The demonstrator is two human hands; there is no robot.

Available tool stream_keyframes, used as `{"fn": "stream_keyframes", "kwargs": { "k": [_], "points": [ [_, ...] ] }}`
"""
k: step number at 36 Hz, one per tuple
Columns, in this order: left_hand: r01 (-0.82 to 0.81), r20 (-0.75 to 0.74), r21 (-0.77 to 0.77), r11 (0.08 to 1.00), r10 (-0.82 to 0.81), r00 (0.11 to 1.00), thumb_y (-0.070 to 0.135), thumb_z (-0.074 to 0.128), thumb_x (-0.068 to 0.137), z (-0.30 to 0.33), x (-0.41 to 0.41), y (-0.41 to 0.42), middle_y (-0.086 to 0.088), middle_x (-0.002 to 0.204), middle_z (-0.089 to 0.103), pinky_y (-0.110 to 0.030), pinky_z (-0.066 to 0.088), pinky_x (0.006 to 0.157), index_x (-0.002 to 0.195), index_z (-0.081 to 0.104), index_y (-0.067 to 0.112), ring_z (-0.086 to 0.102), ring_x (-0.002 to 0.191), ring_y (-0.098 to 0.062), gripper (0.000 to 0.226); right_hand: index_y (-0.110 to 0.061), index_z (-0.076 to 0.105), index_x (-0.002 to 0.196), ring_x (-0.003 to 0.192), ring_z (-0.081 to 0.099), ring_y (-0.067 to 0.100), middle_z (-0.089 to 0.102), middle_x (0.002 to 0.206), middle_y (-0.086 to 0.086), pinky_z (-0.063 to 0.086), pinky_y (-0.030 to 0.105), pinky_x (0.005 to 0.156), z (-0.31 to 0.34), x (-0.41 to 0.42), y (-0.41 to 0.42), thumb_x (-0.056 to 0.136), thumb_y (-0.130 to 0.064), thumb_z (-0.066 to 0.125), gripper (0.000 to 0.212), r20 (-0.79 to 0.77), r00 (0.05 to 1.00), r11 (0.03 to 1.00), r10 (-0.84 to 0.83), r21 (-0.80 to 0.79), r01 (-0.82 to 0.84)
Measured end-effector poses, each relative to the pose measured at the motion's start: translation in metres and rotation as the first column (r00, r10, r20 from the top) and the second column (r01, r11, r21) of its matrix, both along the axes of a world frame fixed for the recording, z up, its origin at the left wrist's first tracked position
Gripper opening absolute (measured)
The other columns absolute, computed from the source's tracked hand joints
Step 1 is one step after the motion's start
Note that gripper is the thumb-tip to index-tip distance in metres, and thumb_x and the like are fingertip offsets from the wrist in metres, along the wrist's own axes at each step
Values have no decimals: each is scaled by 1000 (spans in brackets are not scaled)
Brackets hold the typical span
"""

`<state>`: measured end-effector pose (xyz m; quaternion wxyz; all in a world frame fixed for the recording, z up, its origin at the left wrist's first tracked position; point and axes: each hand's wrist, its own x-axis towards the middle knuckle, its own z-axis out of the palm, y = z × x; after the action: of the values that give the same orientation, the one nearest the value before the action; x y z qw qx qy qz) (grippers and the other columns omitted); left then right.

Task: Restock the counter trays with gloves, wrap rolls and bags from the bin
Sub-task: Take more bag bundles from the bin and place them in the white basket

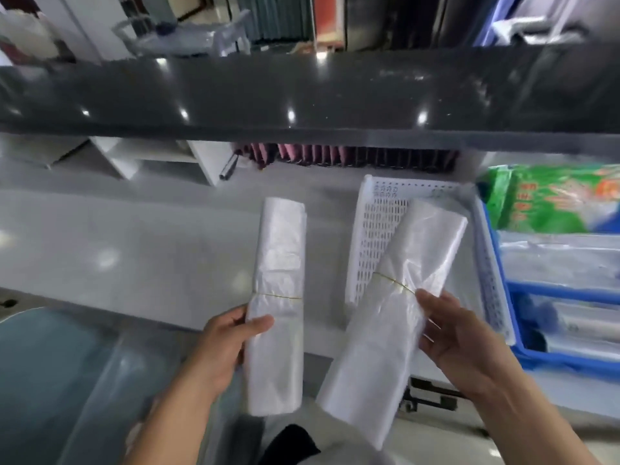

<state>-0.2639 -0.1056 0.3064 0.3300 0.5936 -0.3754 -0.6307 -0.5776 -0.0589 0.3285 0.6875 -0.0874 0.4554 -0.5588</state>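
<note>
Spanning the upper frame from edge to edge, a dark glossy counter shelf (302, 95) hangs over a pale worktop (117, 246). At the right edge sits a blue bin (523, 344) with a green printed packet (543, 203) at its far end; the red lettering on the packet is too blurred to read. Just left of the bin, in the centre right, lies one white perforated tray (375, 229). Two bundles of clear plastic bags fill the lower centre, each bound by a thin yellow band. The right bundle (392, 297) slants over the tray, its upper end above the mesh; the right hand (453, 337) grips it from the right, thumb on top beside the band. The left bundle (278, 290) stands nearly upright in the frame over the worktop, left of the tray; the left hand (231, 344) grips it below the band, thumb across its front.
</note>
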Motion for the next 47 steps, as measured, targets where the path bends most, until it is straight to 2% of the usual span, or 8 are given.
{"fn": "stream_keyframes", "kwargs": {
  "k": [10,19,27,31,35,37,43,47],
  "points": [
    [188,-81,266,946,-172,982,11,76,77,-35,-7,-49,-18,103,76,-50,51,92,105,75,8,72,88,-32,28,-11,72,78,61,72,19,74,78,8,58,29,53,-6,-21,-10,69,-12,74,9,-178,981,980,-76,168,107],
    [279,-247,218,935,-224,943,18,76,71,-53,29,-63,-18,105,76,-35,59,72,99,79,15,74,93,-32,29,-8,67,99,61,70,14,75,77,6,59,25,56,17,-43,-131,80,-11,69,19,-311,947,975,83,223,-12],
    [282,-294,220,934,-212,932,17,76,69,-72,52,-84,-19,107,75,-35,60,67,99,79,15,74,93,-34,30,-9,50,130,91,59,33,60,117,18,57,49,76,-21,-14,-168,86,-7,71,48,-612,655,851,442,518,-91],
    [266,-293,229,936,-194,936,20,78,68,-72,57,-86,-18,108,75,-40,60,73,101,79,17,73,97,-36,34,-14,57,127,66,55,21,60,86,12,53,35,63,-45,-8,-169,79,-4,78,53,-712,630,890,311,451,70],
    [259,-246,223,940,-203,948,25,81,64,-69,59,-87,-18,110,74,-52,51,95,104,78,16,72,101,-37,42,-19,58,129,48,44,14,52,72,9,36,21,41,-58,-7,-167,74,-2,81,61,-730,635,902,254,416,116],
    [244,-230,223,944,-193,954,25,81,63,-67,57,-89,-19,111,74,-52,52,95,105,77,15,72,101,-37,43,-16,58,130,42,48,13,54,79,9,37,19,39,-66,-7,-169,74,-2,81,62,-744,628,907,227,396,141],
    [168,-204,229,959,-121,971,19,80,63,-57,42,-95,-19,109,75,-41,54,81,98,79,10,74,96,-33,36,-16,58,134,75,61,24,62,123,19,45,23,56,-94,-10,-166,84,-1,70,53,-775,606,935,178,326,142],
    [167,-171,216,962,-132,976,15,76,67,-50,26,-101,-21,107,75,-40,54,82,103,76,5,74,92,-33,38,-20,60,132,55,54,16,67,101,13,41,19,44,-105,-12,-157,83,0,67,53,-789,586,941,187,316,124]
  ]
}}
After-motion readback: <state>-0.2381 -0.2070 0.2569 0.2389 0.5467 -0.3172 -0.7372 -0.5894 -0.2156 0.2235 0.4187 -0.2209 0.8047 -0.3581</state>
